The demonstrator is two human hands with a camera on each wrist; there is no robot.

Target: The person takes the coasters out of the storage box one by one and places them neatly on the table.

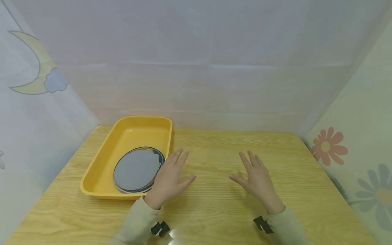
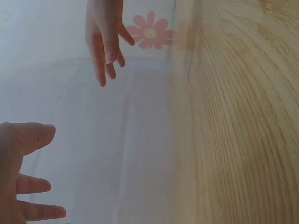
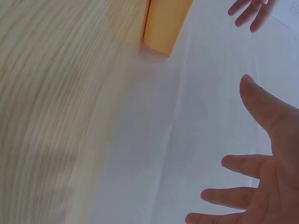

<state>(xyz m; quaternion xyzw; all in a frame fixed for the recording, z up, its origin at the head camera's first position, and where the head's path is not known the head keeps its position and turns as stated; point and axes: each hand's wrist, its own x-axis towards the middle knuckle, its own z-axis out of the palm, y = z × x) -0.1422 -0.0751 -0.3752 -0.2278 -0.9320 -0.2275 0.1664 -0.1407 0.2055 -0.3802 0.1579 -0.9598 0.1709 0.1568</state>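
Note:
My left hand is held over the table beside the right side of a yellow tray, fingers spread and nothing in them. In the head view it overlaps the edge of a stack of flat round discs lying in the tray. The top disc is plain grey; dark blue patterned rims show from under it. My right hand is raised over the right half of the table, its fingers straight and spread, holding nothing. Both hands also show in the left wrist view, the right hand with fingers pointing down the picture.
The wooden table has light grain. Behind it hangs a pale cloth, with side cloths printed with a moon on the left and flowers on the right. The tray stands at the table's back left.

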